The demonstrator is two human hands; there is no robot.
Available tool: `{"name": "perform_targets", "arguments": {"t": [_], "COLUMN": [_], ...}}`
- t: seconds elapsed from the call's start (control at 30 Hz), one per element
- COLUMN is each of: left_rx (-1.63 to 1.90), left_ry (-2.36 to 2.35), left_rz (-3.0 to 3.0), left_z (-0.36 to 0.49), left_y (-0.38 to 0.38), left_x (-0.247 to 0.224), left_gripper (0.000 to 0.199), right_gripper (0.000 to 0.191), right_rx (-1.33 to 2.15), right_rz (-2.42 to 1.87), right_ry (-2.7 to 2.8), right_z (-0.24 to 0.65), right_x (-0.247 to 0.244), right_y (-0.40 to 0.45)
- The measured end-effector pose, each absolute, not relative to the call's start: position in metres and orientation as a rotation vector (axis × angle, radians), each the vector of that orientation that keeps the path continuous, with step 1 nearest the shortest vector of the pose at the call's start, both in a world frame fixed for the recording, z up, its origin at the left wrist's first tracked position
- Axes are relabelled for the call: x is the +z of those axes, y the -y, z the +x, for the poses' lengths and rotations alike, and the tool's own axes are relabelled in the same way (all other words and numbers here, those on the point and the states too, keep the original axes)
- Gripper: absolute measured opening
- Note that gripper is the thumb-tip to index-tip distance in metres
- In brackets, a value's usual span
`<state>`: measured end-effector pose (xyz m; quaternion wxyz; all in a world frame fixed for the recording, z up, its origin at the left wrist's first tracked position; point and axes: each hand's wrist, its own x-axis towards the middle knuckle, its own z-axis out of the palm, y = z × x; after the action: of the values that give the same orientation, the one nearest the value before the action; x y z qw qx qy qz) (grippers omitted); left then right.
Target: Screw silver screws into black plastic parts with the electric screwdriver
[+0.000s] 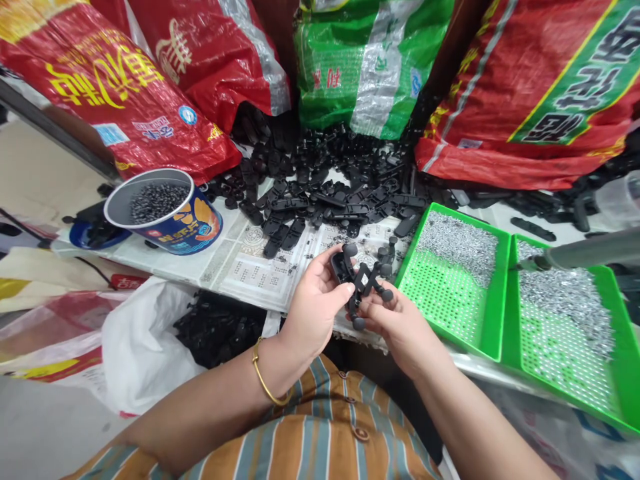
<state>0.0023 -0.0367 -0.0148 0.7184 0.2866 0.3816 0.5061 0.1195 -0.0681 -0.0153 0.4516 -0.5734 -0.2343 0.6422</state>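
My left hand point(317, 300) is closed round the left side of a black plastic part with several knob-ended arms point(361, 279), its thumb pressing on the front. Fingers of my right hand point(395, 315) pinch the same part from the lower right. I hold it just above the table's front edge, and my fingers hide some of it. Right behind it, a heap of loose black plastic pieces point(340, 193) spreads over the table point(245, 263).
Right of my hands are two green trays point(505, 300) of small silvery metal pieces. A grey rod-like tool point(590, 250) reaches over the right tray. A tub point(195, 223) of small dark pieces stands left. Red sacks point(155, 113) and a green sack point(327, 67) line the back.
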Motion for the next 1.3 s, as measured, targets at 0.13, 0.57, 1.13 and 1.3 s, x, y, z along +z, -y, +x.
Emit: {"name": "perform_targets", "arguments": {"t": [0.13, 0.57, 1.13, 1.3], "left_rx": [1.102, 1.089, 1.067, 1.051], "left_ry": [-0.826, -0.782, -0.799, -0.775], "left_rz": [0.62, 0.496, 0.503, 0.49], "left_z": [0.0035, 0.0053, 0.0038, 0.0046], "left_y": [0.0385, 0.0386, 0.0394, 0.0404], "left_x": [-0.0171, -0.0149, -0.0182, -0.0217], "left_gripper": [0.052, 0.049, 0.05, 0.05], "right_gripper": [0.027, 0.02, 0.024, 0.028], "right_rx": [1.616, 1.581, 1.534, 1.661], "right_rz": [-1.364, -1.278, -1.425, -1.395], "right_ry": [0.54, 0.559, 0.711, 0.586], "right_z": [0.1186, 0.1195, 0.1262, 0.1268], "right_x": [-0.0166, -0.0247, -0.0208, -0.02], "right_y": [0.0673, 0.073, 0.073, 0.073]}}
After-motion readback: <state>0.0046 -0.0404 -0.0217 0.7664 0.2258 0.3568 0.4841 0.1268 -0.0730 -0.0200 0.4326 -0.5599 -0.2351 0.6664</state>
